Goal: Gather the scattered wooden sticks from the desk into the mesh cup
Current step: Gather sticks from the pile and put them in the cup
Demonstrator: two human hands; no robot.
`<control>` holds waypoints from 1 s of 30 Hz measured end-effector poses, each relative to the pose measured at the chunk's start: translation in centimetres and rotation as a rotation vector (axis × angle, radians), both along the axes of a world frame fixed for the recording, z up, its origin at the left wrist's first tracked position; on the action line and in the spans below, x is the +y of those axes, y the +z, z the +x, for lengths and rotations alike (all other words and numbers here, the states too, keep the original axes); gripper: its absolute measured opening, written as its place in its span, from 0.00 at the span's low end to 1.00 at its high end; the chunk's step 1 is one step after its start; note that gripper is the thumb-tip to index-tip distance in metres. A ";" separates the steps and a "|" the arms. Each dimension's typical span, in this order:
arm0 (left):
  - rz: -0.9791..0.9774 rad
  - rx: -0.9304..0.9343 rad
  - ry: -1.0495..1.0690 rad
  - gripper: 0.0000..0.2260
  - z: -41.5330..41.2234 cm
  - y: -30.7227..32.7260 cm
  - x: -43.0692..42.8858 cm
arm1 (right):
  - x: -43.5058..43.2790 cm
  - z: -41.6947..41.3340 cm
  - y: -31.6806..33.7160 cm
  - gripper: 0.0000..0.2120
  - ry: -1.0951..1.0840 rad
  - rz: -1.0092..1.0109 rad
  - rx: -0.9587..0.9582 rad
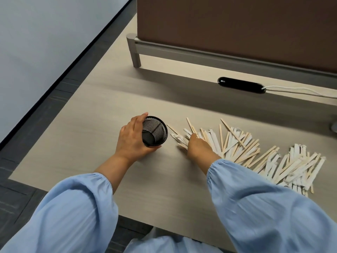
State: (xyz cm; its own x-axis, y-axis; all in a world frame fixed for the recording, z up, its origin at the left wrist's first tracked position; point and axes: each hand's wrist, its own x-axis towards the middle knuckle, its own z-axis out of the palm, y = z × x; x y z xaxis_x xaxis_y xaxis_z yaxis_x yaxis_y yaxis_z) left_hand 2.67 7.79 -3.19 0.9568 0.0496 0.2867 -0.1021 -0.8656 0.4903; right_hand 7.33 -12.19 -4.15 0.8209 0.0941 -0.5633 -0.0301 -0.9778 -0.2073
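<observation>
Head view, nearest you: both loose pale-blue fabric sleeves [255, 203] fill the lower frame, forearms reaching out over the pale wood-grain desk [102, 110].
Left hand: your left hand [132, 137] is wrapped around the black round wire-mesh cup [155, 131], which stands on the desk tipped a little toward you.
Cup contents: it looks nearly empty; one thin stick may lean inside, but the mesh makes it hard to tell.
Right hand: your right hand [197, 145] is down on the near end of the spread, fingers curled onto a few sticks; whether they are properly pinched I cannot tell.
Sticks: the flat, pale wooden sticks [255, 152] lie fanned and overlapping just beside the cup and run away to your right, some still in white paper sleeves.
Step in hand: judged as an early pickup, most of the pile still out.
Next move: close on a small bundle, line the ends up, and feed it into the cup mouth while you steady the cup.
Count: one cup, two hands, sticks too overlapped to count, several dozen at a guess.
</observation>
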 end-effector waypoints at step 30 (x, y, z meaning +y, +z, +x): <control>-0.026 -0.006 -0.090 0.43 2.4 -1.0 0.4 | 2.0 1.7 -0.3 0.14 0.041 0.048 -0.204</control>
